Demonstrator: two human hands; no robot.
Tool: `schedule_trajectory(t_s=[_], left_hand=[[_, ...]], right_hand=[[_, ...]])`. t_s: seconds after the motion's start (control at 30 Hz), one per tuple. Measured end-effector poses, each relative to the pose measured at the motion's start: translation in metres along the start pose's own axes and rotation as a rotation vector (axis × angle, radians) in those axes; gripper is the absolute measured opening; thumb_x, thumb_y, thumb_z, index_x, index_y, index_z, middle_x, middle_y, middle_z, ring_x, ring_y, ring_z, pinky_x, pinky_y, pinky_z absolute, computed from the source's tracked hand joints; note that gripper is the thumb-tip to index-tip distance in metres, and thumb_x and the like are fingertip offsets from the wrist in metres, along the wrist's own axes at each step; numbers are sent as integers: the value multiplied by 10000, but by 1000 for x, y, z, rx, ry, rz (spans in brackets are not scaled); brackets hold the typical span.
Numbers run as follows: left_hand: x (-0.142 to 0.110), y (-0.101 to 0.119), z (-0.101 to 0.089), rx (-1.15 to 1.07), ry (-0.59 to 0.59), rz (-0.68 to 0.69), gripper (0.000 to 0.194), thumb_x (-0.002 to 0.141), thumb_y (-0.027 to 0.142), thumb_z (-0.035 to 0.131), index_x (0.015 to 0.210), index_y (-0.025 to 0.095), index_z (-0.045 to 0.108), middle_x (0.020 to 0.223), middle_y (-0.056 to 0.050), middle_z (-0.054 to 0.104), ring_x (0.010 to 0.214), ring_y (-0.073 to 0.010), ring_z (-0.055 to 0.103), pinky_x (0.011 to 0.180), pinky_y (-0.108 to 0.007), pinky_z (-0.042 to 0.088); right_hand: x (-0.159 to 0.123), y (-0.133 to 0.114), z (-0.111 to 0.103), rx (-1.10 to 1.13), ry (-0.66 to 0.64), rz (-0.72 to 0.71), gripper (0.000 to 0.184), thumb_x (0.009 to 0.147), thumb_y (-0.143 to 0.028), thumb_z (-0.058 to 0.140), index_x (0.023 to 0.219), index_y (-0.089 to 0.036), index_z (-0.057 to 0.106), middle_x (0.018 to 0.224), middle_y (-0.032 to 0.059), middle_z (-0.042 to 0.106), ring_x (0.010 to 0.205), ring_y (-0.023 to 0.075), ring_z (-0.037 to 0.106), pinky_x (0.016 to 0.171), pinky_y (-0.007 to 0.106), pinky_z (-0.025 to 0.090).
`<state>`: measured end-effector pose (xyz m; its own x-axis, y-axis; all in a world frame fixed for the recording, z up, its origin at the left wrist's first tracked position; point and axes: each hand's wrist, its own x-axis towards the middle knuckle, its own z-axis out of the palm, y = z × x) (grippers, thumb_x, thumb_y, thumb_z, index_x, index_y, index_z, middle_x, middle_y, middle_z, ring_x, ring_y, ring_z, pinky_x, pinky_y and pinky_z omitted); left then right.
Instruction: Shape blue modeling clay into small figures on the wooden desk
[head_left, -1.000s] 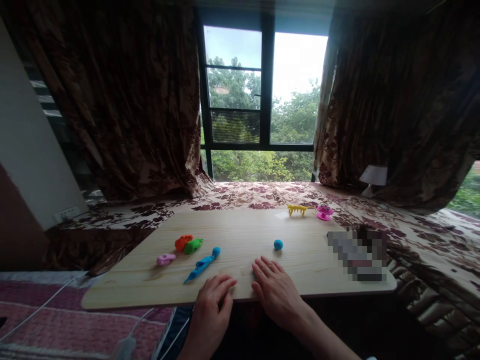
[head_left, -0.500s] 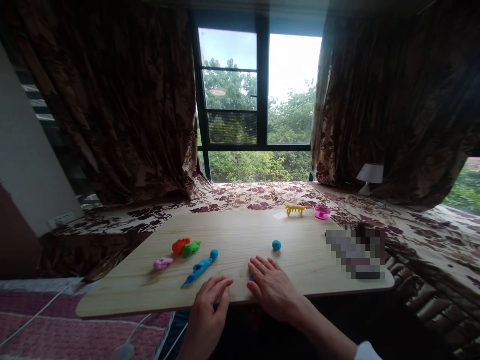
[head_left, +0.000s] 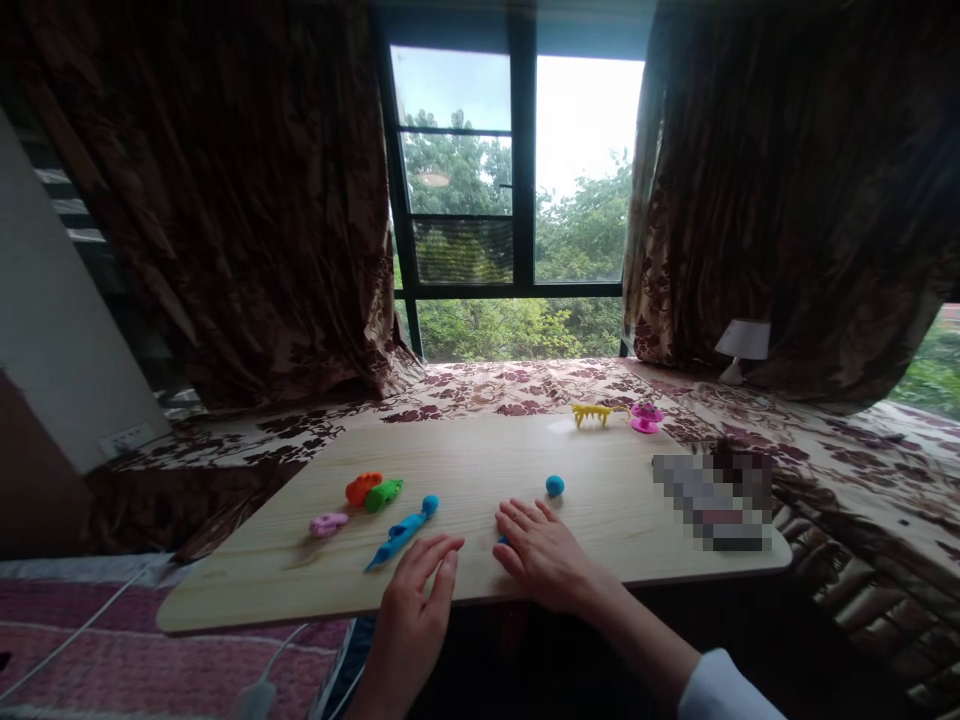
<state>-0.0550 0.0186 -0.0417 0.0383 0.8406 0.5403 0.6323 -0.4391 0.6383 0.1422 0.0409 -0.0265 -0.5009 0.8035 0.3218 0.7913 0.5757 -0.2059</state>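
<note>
A small blue clay-like piece (head_left: 503, 540) lies mostly hidden beneath the right fingers (head_left: 525, 526), its shape unclear.

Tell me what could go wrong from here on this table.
The blue lump under the flat right hand could be squashed unevenly.
The blue ball just beyond that hand might roll if bumped.
The left hand is near the long blue piece and could dent it.

We look forward and down from 1 head-worn camera, near our left hand (head_left: 416, 595) and right hand (head_left: 544, 550), facing the window (head_left: 523, 190) beyond the table (head_left: 465, 450).
</note>
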Motion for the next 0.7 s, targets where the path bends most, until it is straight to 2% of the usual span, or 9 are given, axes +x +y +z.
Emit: schedule_trajectory(t_s=[0.13,0.2,0.27,0.4,0.5,0.6,0.7], left_hand=[[1,4,8,2,-12,20,250,848,286,455,989,206,646,1061,-70,622,1053,-219,548,962,-421,421],[-2,8,15,6,-30,41,249,847,267,448,983,204,647,1043,-72,627,1042,-219,553,951,-421,431],[-3,12,19,32,-41,71,250,840,251,448,979,206,650,1030,-75,632,1030,-225,559,937,-424,442],[1,15,21,114,-53,108,254,815,234,473,993,218,653,1019,-72,644,1007,-231,571,912,-413,454],[11,14,22,153,-71,112,262,810,243,479,1008,214,649,1032,-76,641,1010,-235,567,894,-412,456],[20,17,29,174,-112,124,277,797,250,501,1036,214,636,1072,-83,621,1034,-238,546,902,-425,435],[24,21,38,202,-150,143,282,762,210,541,1027,232,637,1050,-70,623,1007,-236,542,894,-429,420]], right_hand=[[-45,-13,-12,53,-31,-106,462,940,-375,335,1373,-213,334,1432,56,342,1335,189,258,1106,403,155],[-57,-17,-17,82,-38,-112,429,948,-333,319,1364,-233,349,1425,40,359,1327,169,277,1108,388,153],[-50,-16,-17,116,-35,-79,402,947,-307,319,1337,-241,395,1394,37,412,1307,173,319,1104,408,152],[-7,1,-10,252,-2,18,380,944,-314,322,1282,-228,474,1324,50,500,1264,202,394,1077,464,201],[12,19,-9,326,50,50,407,967,-300,234,1291,-204,462,1278,50,547,1192,159,486,1026,363,339],[5,36,-9,374,124,95,420,969,-288,211,1271,-178,481,1261,56,563,1153,144,522,956,286,419],[-10,45,-8,372,195,131,347,923,-248,358,1217,-185,532,1200,68,605,1112,186,551,933,325,433]])
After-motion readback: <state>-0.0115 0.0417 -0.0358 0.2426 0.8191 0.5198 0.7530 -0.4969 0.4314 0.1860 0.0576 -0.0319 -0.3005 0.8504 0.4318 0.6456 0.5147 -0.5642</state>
